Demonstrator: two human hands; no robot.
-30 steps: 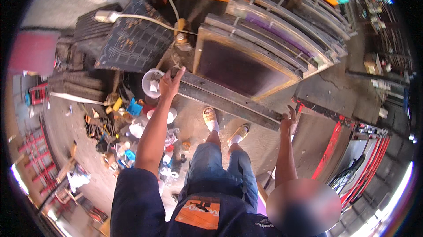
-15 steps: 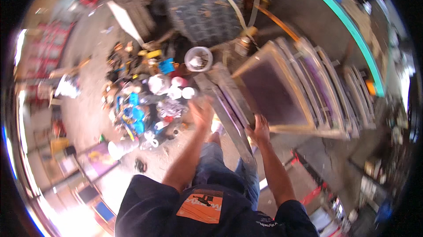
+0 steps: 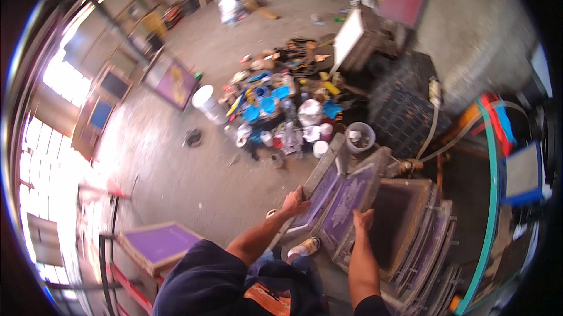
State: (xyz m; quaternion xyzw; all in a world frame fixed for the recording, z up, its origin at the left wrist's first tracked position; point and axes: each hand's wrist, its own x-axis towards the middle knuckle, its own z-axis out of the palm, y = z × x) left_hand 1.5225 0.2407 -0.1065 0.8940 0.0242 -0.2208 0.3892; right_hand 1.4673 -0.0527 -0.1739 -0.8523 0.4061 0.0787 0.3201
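My left hand (image 3: 296,201) is closed around the near-left edge of a wood-edged screen printing frame (image 3: 319,190) with purple mesh, tilted out from the row. Gripped at its right edge by my right hand (image 3: 362,220) is a second screen printing frame (image 3: 350,201), purple with a pale printed pattern. The two frames stand apart like a V. Beside my right hand leans a stack of more frames, the foremost one dark-meshed (image 3: 402,213). My fingers on the far sides of the edges are partly hidden.
Ahead lies a heap of mixed litter (image 3: 275,102), with a clear plastic tub (image 3: 359,137) and a black crate (image 3: 404,105) to its right. A white bucket (image 3: 208,105) lies at left. Another purple frame (image 3: 161,242) rests on a red rack. A teal rail (image 3: 489,222) runs at right.
My left hand, empty and blurred before, now holds a frame's edge. The two frames have spread apart, showing their purple faces. My view has turned toward the right.
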